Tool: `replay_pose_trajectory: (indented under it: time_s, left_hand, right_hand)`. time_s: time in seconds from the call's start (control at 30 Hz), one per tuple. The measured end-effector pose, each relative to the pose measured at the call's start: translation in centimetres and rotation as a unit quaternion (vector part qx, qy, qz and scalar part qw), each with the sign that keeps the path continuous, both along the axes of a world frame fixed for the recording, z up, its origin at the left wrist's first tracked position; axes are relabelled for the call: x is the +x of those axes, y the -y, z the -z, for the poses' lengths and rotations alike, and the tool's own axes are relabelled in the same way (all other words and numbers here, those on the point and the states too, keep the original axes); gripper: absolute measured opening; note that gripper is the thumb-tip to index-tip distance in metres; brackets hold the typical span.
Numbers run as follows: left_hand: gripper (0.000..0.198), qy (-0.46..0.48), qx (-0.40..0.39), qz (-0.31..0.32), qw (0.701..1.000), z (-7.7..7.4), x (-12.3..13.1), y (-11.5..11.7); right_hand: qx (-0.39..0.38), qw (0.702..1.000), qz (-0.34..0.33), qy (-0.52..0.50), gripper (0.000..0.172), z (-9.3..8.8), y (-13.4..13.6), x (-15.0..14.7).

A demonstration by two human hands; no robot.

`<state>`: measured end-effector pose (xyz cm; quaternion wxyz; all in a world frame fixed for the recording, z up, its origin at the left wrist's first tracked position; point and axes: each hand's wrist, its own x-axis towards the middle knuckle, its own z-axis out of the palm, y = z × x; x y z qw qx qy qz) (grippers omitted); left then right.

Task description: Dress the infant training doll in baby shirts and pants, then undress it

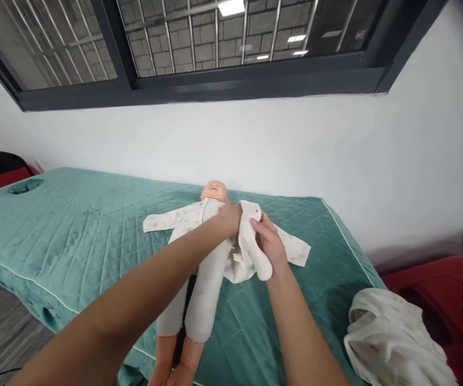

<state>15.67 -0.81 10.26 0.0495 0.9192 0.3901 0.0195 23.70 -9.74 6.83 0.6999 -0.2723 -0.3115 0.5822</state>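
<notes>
A baby doll (214, 190) lies on its back on the bed, its white cloth legs (205, 295) toward me. Around its upper body is a white printed baby shirt (189, 219), sleeves spread to both sides and the front open on the right. My left hand (230, 217) is closed at the shirt's edge over the doll's chest, its fingertips partly hidden by the cloth. With thumb and fingers, my right hand (270, 240) grips the folded front flap (251, 236) of the shirt, where a small dark snap shows near the top.
The doll lies on a massage bed with a green quilted cover (94, 214) and a face hole (26, 186) at far left. White printed cloth (396, 338) is bundled at the right, by a red chair (448, 289). A wall and barred window (215, 86) stand behind.
</notes>
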Motion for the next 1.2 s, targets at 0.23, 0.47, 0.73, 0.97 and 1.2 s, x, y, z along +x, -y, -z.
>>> replay_pose_trajectory:
  time_s: [0.23,0.47,0.73,0.97,1.2]
  left_hand:
    - [0.025,0.175,-0.058,-0.052,0.982,-1.8,-7.6,-1.4]
    - [0.048,0.361,-0.229,-0.101,0.898,-1.3,-8.8,-1.6]
    - [0.020,0.426,-0.120,-0.185,0.878,1.6,-7.2,-4.7]
    - [0.032,0.536,-0.061,-0.201,0.818,2.8,-7.5,-4.8]
    - [0.021,0.585,-0.048,-0.219,0.779,3.1,-13.4,0.7]
  right_hand:
    - [0.063,0.984,-0.153,0.067,0.051,-0.1,0.5,-1.6]
    - [0.053,0.971,-0.170,0.157,0.040,0.0,0.8,-2.0]
    - [0.036,0.974,-0.015,0.224,0.021,1.2,-0.3,-1.8]
    - [0.038,0.870,0.147,0.470,0.016,2.6,-1.3,-1.9]
    - [0.121,0.816,0.141,0.547,0.026,2.7,-0.9,-2.0]
